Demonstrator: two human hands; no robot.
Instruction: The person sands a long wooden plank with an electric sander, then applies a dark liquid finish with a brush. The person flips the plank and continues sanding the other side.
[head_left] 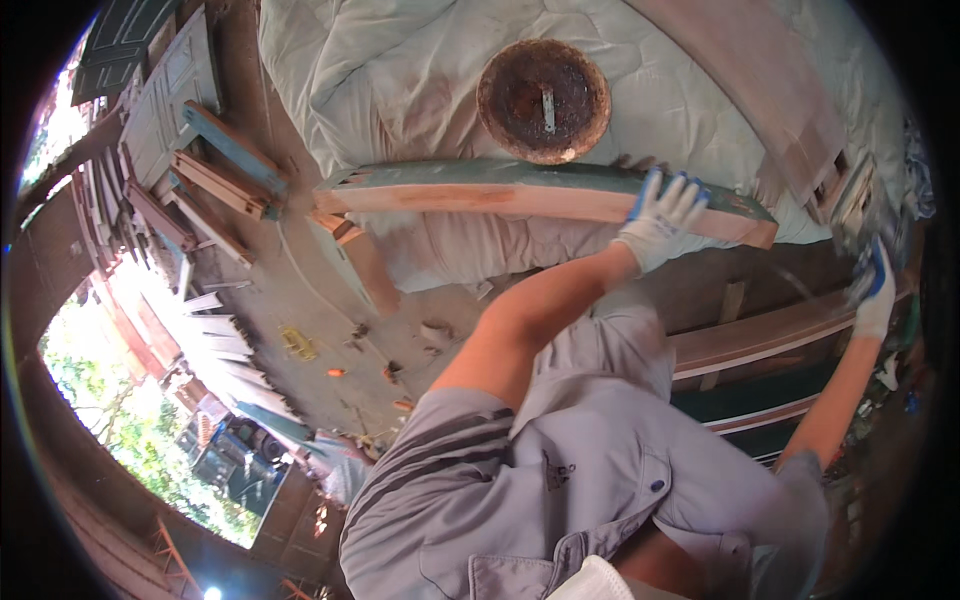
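A long wooden beam (pixel 520 200) lies across the cloth-covered surface before me, its upper face green-painted and its near side bare wood. On the beam's right part rests my left hand (pixel 662 218), in a white glove with blue fingers, fingers spread over the edge onto the green face. Far to the right, my right hand (pixel 874 300), gloved the same way, is closed on a greyish thing blurred by motion, which I cannot make out. A rusty round pan (pixel 544 100) with a small metal strip (pixel 548 108) in it sits just behind the beam.
Pale crumpled cloth (pixel 400 90) covers the work surface. A wide plank (pixel 750 90) lies at the back right. Below my left hand are more long boards (pixel 770 335). Timber pieces (pixel 225 165) and small scraps (pixel 337 372) lie on the floor at left.
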